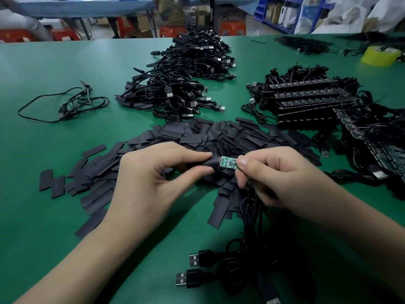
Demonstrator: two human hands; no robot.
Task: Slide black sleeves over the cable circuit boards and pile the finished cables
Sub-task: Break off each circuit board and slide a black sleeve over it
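Observation:
My left hand point(153, 172) pinches a black sleeve point(211, 164) between thumb and forefinger. My right hand point(274, 174) pinches the right end of a small green circuit board point(228, 162), whose left end sits at the sleeve's mouth. The board's black cable point(249, 207) hangs down from my right hand. Flat black sleeves point(219, 134) lie scattered in a wide heap under and behind both hands. A big pile of black USB cables point(179, 84) stands behind the sleeves.
Stacks of bare circuit boards with cables point(306, 99) lie at the right. Two USB plugs point(195, 268) with coiled cable rest near the front edge. One loose cable point(65, 104) lies at the left. A yellow tape roll point(380, 55) sits far right on the green table point(43, 69).

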